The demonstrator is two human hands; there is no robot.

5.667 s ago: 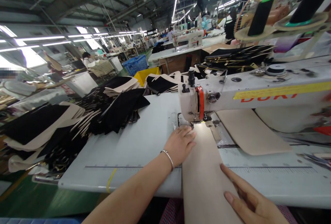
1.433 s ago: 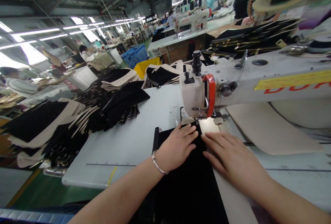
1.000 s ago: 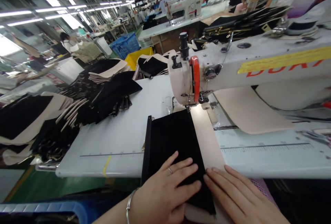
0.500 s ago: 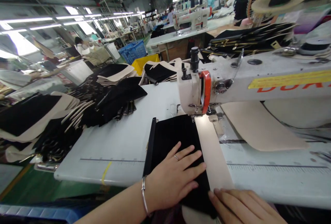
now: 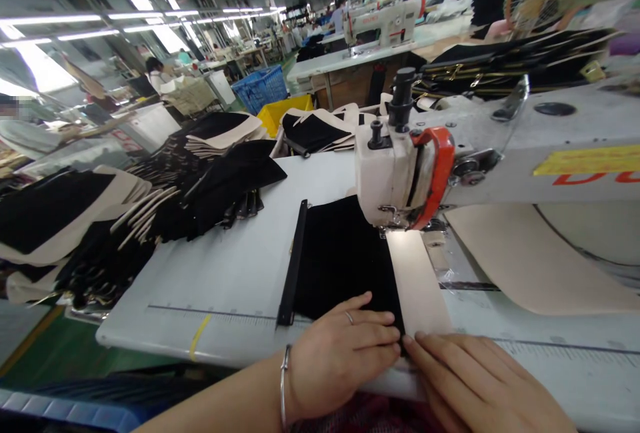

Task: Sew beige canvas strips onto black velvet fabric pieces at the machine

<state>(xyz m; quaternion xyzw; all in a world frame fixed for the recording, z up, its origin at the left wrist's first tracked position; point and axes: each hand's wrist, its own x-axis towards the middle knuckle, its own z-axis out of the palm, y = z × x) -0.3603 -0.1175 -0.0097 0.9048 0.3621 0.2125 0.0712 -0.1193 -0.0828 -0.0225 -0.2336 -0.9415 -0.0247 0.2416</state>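
My left hand (image 5: 345,346) lies flat on the near part of a black fabric panel (image 5: 345,253), fingers stretched out toward its right edge. A dark strip (image 5: 294,263) runs down the panel's left side. The panel overlaps a cream piece (image 5: 420,279), which shows as a band along its right. My right hand (image 5: 480,373) rests with outstretched fingers on the near end of this band, its fingertips close to those of my left. Under the head of a white sewing machine (image 5: 383,179) with an orange guard (image 5: 434,176), the seam edge of both layers meets the presser foot (image 5: 384,233).
Stacks of black and cream pieces (image 5: 200,186) cover the table's left side. A larger cream piece (image 5: 540,273) lies under the machine arm. Behind stand a yellow bin (image 5: 285,111), a blue basket (image 5: 260,86) and another sewing machine (image 5: 380,26). A person (image 5: 157,76) sits farther back.
The panel and cream piece have moved away from me, farther under the machine head. My left hand now lies nearer the panel's close end, its fingers less spread. The view has shifted slightly.
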